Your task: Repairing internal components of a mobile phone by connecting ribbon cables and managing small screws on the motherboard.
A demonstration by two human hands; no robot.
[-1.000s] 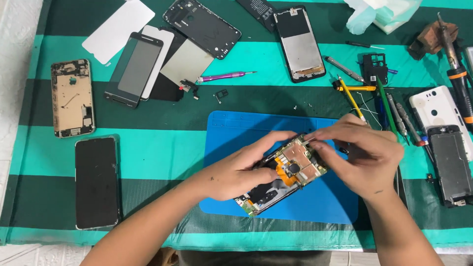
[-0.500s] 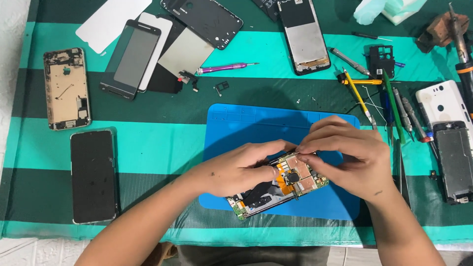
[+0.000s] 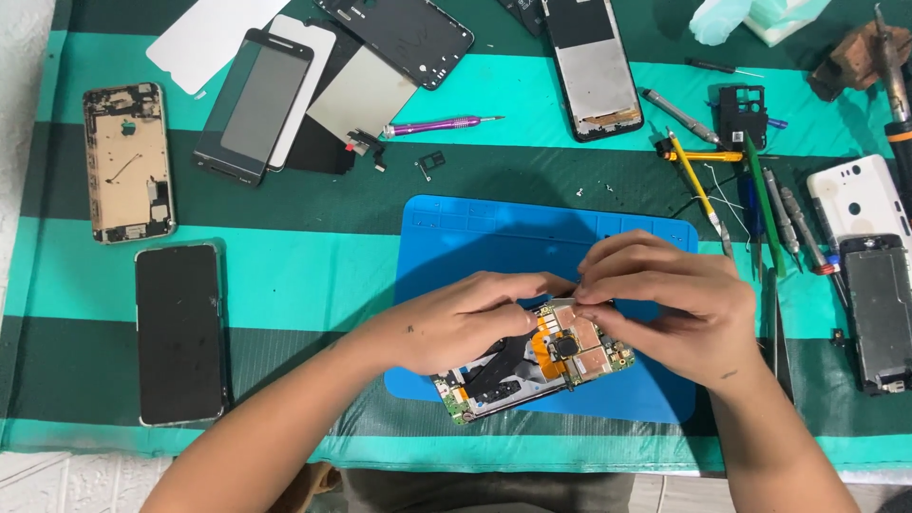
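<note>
Gripping the phone circuit board (image 3: 537, 359) from its left edge, the left hand (image 3: 456, 323) steadies it over the blue mat (image 3: 475, 237), nearest the camera. The right hand (image 3: 665, 304) has thumb and forefinger pinched shut at the board's top corner, on something too small to make out, perhaps a connector or a thin cable. This looks like the stage of freeing or seating a small part on the board; any next move would call for a light, steady pull or press, with the board kept from twisting. Farther left lies a black phone (image 3: 179, 332). Beyond the mat sit a purple screwdriver (image 3: 439, 124), a yellow tool (image 3: 698, 169) and a bare phone frame (image 3: 594, 62).
</note>
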